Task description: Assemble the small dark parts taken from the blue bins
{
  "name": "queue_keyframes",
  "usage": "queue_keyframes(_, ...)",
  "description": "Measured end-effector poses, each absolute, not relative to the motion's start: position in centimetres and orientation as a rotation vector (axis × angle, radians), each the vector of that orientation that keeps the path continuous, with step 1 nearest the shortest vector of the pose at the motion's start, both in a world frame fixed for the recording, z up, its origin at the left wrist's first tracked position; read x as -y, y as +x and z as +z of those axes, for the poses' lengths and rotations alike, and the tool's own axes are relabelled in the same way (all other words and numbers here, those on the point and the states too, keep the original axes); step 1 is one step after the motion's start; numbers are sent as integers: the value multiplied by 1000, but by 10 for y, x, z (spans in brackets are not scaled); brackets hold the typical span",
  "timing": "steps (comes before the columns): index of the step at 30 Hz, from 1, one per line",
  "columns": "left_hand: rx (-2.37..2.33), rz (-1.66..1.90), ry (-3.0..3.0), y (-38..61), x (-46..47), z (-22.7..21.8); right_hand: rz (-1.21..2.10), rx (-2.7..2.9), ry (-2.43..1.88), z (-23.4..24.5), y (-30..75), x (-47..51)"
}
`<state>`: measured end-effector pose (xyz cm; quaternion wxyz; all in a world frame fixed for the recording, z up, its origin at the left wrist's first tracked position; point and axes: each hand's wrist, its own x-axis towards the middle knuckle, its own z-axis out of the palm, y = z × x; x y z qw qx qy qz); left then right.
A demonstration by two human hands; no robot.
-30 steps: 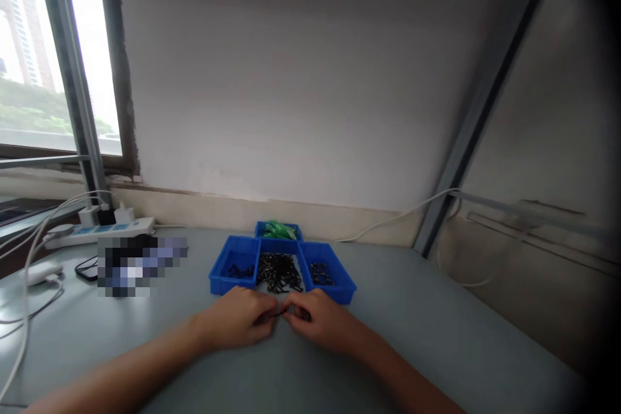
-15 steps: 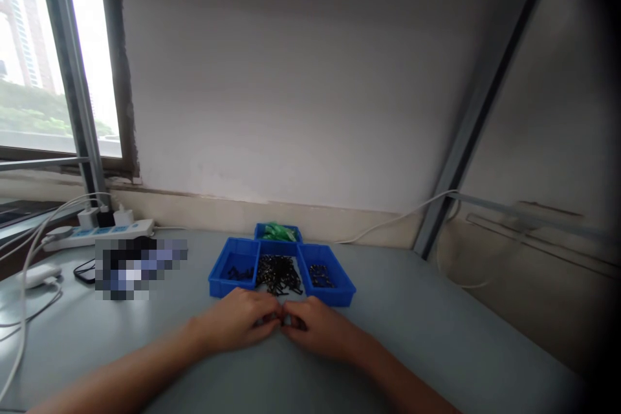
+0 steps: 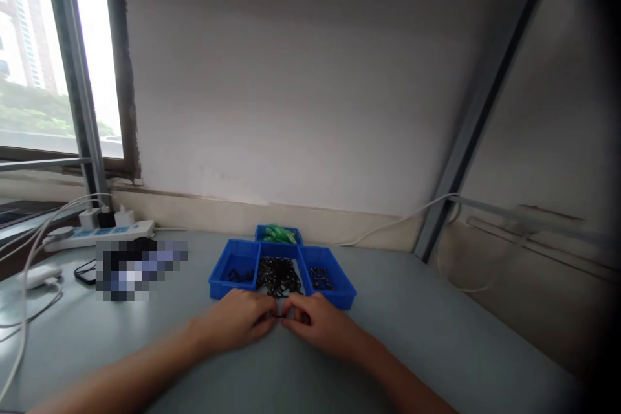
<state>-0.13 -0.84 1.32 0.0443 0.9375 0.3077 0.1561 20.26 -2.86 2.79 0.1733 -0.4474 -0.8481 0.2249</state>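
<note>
My left hand and my right hand meet fingertip to fingertip just in front of the blue bins. Both are closed in a pinch on one thin dark piece, which looks like a screw, lying level between them. Its ends are hidden by the fingers. Beyond the hands is a pile of small black screws on the table. The left blue bin holds several dark small parts, and the right blue bin holds several small shiny metal parts.
A third blue bin at the back carries a green plastic bag. At left are a white power strip with plugs, loose white cables, and a blurred-out object. The wall rises behind the grey table.
My fingertips have drawn slightly apart, so the thin dark piece between them now shows. The bins and the pile look the same.
</note>
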Motion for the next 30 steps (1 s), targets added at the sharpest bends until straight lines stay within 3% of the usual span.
queue_keyframes(8, -942, 414, 2839, 0, 11, 10, 820, 2354, -1155, 21, 202, 28)
queue_keyframes(25, -984, 518, 2834, -2, 10, 12, 480, 2467, -1278, 28, 203, 27)
queue_keyframes(30, -846, 588, 2815, -2, 12, 13, 562, 2481, -1272, 22, 202, 27)
